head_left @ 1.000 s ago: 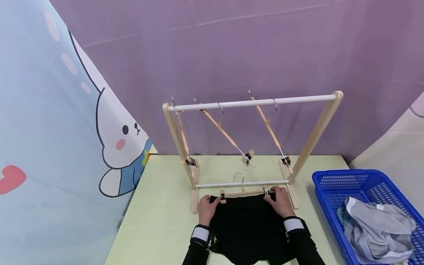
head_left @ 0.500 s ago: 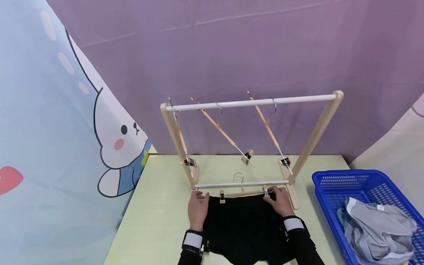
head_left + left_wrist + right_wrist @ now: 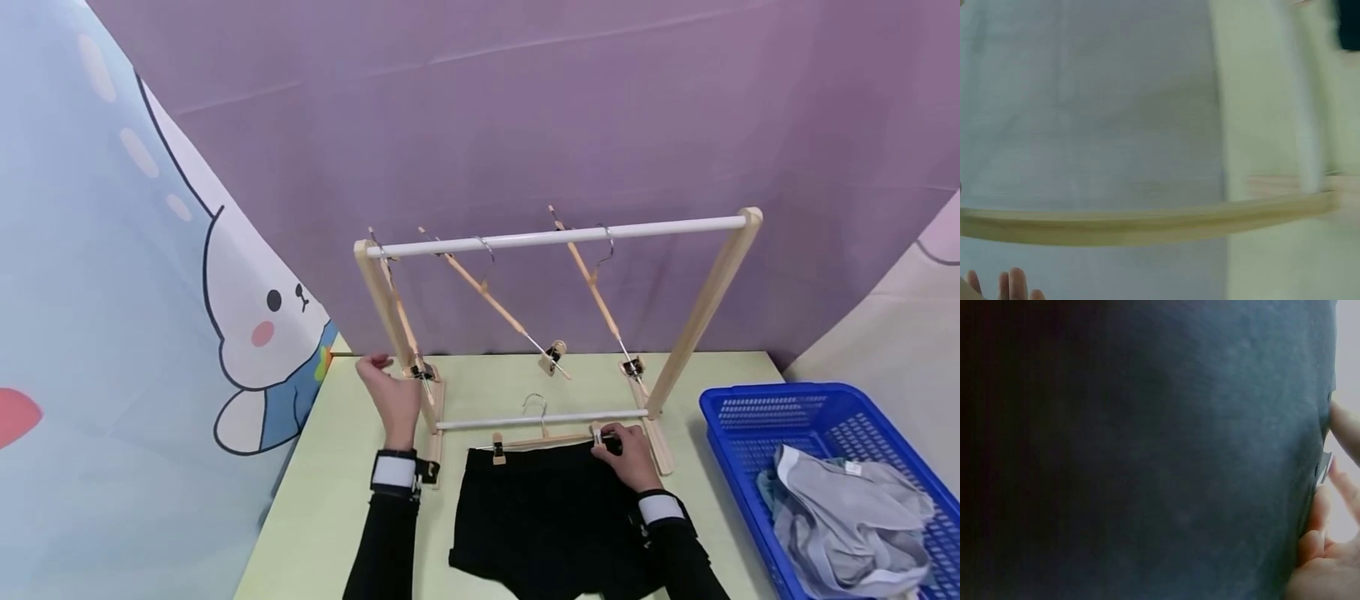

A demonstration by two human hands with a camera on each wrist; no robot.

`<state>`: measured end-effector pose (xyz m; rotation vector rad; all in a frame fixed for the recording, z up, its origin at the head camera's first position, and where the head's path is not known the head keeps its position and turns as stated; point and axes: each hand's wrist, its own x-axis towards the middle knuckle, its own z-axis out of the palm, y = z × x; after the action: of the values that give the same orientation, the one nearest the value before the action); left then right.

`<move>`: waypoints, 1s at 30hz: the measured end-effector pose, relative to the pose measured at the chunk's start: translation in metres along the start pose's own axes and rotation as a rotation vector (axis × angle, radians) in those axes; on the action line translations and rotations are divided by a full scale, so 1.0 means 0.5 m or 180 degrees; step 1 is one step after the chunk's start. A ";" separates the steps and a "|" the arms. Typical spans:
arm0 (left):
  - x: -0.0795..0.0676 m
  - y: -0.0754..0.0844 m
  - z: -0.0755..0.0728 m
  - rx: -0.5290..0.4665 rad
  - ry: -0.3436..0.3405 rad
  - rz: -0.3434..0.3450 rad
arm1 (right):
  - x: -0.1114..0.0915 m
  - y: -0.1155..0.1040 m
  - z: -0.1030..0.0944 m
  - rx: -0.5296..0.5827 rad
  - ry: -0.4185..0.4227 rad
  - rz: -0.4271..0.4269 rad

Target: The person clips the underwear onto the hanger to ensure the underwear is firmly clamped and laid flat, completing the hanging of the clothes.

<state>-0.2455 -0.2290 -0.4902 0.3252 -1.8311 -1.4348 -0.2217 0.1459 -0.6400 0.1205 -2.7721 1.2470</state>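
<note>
Black shorts (image 3: 551,521) lie on the table, their waistband in the clips of a wooden clip hanger (image 3: 536,444). My right hand (image 3: 633,458) pinches the hanger's right end, beside the clip (image 3: 597,435) and the waistband corner. Dark cloth of the shorts (image 3: 1166,450) fills most of the right wrist view, with fingers (image 3: 1313,544) at its edge. My left hand (image 3: 392,396) is raised by the rack's left upright, holding nothing, fingers loosely bent. Fingertips (image 3: 1017,284) show low in the left wrist view, below the wooden upright (image 3: 1141,226).
Three bare clip hangers, including the middle one (image 3: 487,292), hang on the rack's white top rail (image 3: 555,237). A lower rail (image 3: 480,423) runs just beyond the shorts' hanger. At right stands a blue basket (image 3: 720,425) with grey clothing (image 3: 847,517) inside.
My left hand has let go of the left end of the hanger and moved left and up to the rack's upright. My right hand keeps its hold; the shorts stay in place.
</note>
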 end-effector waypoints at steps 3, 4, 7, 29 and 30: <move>0.029 0.011 0.011 -0.0310 -0.0090 0.0101 | 0.000 -0.001 0.008 0.0026 0.0008 0.0014; 0.034 0.010 0.015 -0.0427 -0.0158 0.0082 | 0.000 -0.001 0.011 0.0026 0.0016 0.0015; 0.040 0.000 0.026 -0.0884 -0.0449 -0.0064 | 0.000 -0.001 0.016 0.0022 0.0026 0.0016; 0.039 -0.003 0.051 -0.0683 -0.0622 0.0054 | 0.011 -0.047 -0.019 -0.0653 -0.0135 0.0313; 0.037 0.009 0.046 -0.0637 -0.0638 0.0031 | 0.008 -0.052 -0.020 -0.0753 -0.0092 0.0296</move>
<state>-0.2726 -0.2228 -0.4802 0.0740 -1.8213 -1.6786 -0.2224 0.1361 -0.6139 -0.0091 -2.9546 0.9309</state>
